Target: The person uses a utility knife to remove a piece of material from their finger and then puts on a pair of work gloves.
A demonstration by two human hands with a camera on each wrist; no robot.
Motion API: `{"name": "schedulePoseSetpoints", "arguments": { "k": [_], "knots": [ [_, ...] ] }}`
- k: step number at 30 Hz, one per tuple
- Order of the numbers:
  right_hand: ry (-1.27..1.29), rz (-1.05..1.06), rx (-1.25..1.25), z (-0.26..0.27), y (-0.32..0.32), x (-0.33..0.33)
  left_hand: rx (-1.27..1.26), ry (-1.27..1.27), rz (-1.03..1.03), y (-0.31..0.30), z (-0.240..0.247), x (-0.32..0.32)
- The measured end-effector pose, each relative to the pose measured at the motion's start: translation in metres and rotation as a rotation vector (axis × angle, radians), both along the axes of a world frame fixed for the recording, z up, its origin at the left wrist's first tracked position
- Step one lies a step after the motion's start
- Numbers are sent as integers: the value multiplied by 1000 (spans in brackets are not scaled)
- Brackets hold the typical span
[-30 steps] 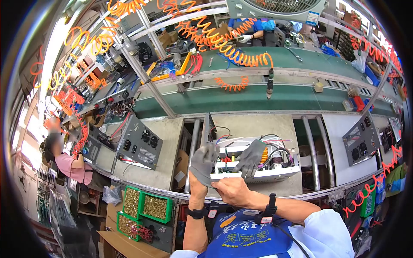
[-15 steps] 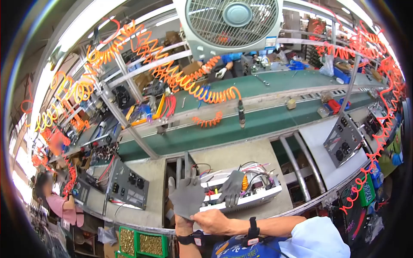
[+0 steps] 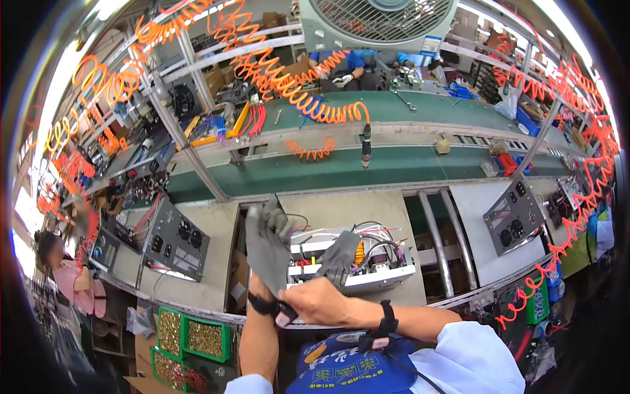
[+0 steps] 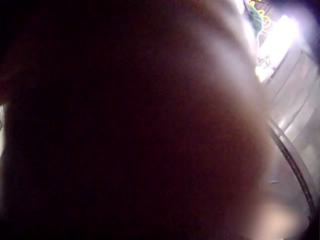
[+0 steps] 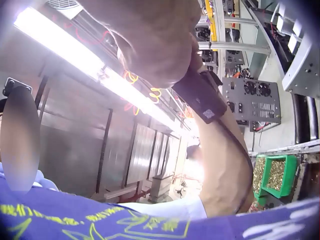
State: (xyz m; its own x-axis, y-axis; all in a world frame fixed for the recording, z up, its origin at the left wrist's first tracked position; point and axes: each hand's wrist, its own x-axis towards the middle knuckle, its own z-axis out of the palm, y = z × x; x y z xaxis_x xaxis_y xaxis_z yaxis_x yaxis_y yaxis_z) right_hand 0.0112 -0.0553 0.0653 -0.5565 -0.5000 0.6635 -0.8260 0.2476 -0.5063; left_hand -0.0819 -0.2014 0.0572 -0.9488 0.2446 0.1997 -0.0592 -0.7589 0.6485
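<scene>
My left hand [image 3: 268, 236] wears a grey work glove and is raised in front of the bench, its fingers loosely bent. At the left wrist my bare right hand [image 3: 318, 302] pinches the cuff of that glove. A second grey glove [image 3: 338, 259] lies limp on top of an open metal chassis [image 3: 380, 281] packed with wires and components. In the right wrist view, the right hand [image 5: 155, 45] is close beside the black wrist strap [image 5: 202, 97] on the left arm. The left wrist view is mostly dark and blocked.
Grey housings with fans stand on the bench to the left [image 3: 174, 240] and right [image 3: 515, 217]. Metal rollers [image 3: 436, 243] lie right of the chassis. Green bins [image 3: 207, 340] of brass-coloured parts sit low at the left. A driver [image 3: 366, 148] hangs from an orange coiled hose.
The left hand's fingers were spread upright half a second ago and are now more bent. The right hand keeps its pinch at the cuff. The head view has shifted; the second glove stays on the chassis.
</scene>
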Motion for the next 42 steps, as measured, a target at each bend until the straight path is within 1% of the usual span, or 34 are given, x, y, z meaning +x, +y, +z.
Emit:
{"name": "schedulePoseSetpoints", "arguments": {
  "k": [2, 3, 5, 6, 7, 8, 9, 10, 11, 12, 14, 15, 16, 18, 20, 22, 24, 26, 27, 30, 31, 34, 35, 36, 37, 38, 39, 40, 41, 42],
  "knots": [
    [52, 12, -14, 1, 3, -9, 63, 53, -36, 6, 10, -7],
    [50, 25, 25, -8, 4, -15, 101, 92, -61, 9, 17, -9],
    [-64, 46, 11, -2, 11, -18, 254, 185, -163, 20, 29, -13],
    [-146, 54, 28, -3, 14, -19, 388, 212, -245, 23, 36, -14],
    [-197, 80, -20, -3, 16, -21, 548, 193, -325, 27, 48, -8],
    [-250, 106, -66, -1, 18, -22, 570, -150, -99, 28, 66, 0],
    [-412, 243, -140, 3, 21, -26, 796, -54, -373, 14, 25, -23],
    [-585, 273, -167, 12, 27, -26, 881, 3, -502, 7, 7, -29],
    [-837, 266, -298, 3, 32, -33, 950, 56, -637, 0, -11, -34],
    [-1088, 246, -427, -9, 33, -42, 1045, -94, -629, 10, 12, -15],
    [-1252, 155, -511, -23, 25, -52, 1238, -380, -565, 30, 58, 22],
    [-1436, 276, -607, -31, 26, -55, 926, -176, -472, 43, 63, 27],
    [-1533, 368, -650, -36, 29, -57, 609, 16, -372, 53, 62, 29],
    [-1587, 487, -662, -41, 35, -62, 613, -18, -483, 65, 53, 33],
    [-1577, 535, -609, -44, 40, -62, 647, -51, -589, 69, 39, 40],
    [-1532, 538, -526, -44, 47, -62, 703, -68, -694, 68, 21, 44],
    [-1478, 533, -434, -46, 52, -59, 714, -30, -773, 71, 15, 49],
    [-1420, 522, -350, -46, 55, -56, 712, 13, -846, 77, 23, 54],
    [-1398, 513, -320, -47, 55, -56, 765, 36, -841, 84, 35, 58],
    [-1327, 454, -252, -51, 50, -52, 820, -77, -834, 97, 72, 73],
    [-1299, 423, -239, -51, 46, -51, 821, -48, -820, 97, 82, 72],
    [-1198, 340, -166, -58, 44, -49, 552, -11, -577, 83, 72, 32],
    [-1154, 314, -133, -58, 42, -46, 474, 64, -353, 80, 82, 20],
    [-1150, 308, -109, -56, 39, -40, 64, 65, 118, 78, 89, 16],
    [-1158, 311, -96, -53, 34, -36, -66, 97, 293, 68, 81, -4],
    [-1236, 352, -112, -47, 24, -29, 52, 120, 226, 54, 56, -34],
    [-1236, 515, -257, -46, 23, -21, -27, 24, 380, 46, 59, -33],
    [-1229, 677, -409, -37, 17, -14, -94, 35, 477, 41, 56, -36],
    [-1301, 489, -615, -24, 4, 1, -164, 44, 566, 38, 46, -41],
    [-1305, 368, -545, -26, 1, 1, -236, 52, 647, 36, 36, -46]
  ]
}}
